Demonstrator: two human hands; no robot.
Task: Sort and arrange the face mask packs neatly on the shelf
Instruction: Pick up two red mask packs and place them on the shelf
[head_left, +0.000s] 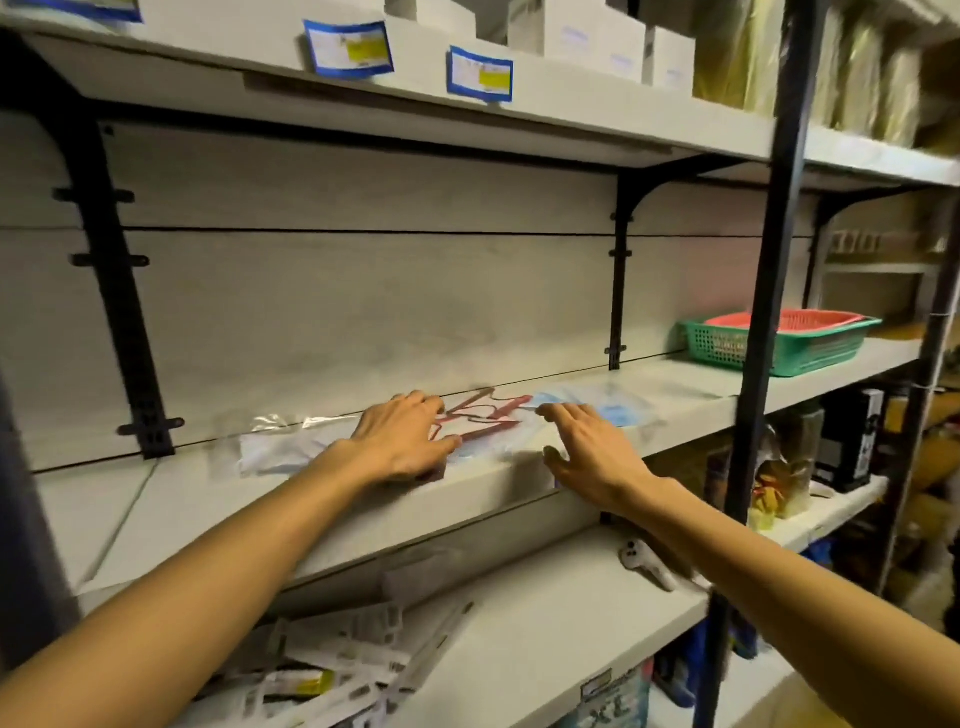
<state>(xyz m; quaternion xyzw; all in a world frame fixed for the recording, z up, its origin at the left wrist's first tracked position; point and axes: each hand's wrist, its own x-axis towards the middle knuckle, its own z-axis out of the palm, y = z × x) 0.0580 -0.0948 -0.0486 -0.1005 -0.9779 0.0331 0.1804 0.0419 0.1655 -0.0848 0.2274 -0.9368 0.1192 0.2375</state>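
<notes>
Several clear face mask packs lie flat in a row on the middle shelf (171, 499). A white-mask pack (280, 447) lies at the left, a pack with red straps (485, 415) in the middle, and a blue-mask pack (610, 408) at the right. My left hand (402, 441) rests flat, fingers spread, on the red-strap pack's left side. My right hand (587, 452) hovers with straight fingers over the shelf's front edge, fingertips at the blue-mask pack's near corner. The image is blurred.
A green basket (789, 353) holding a red basket (795, 319) stands on the same shelf at the right. A black upright post (763, 291) runs in front of it. Loose packets (332, 660) and a white tool (647, 564) lie on the shelf below. White boxes stand above.
</notes>
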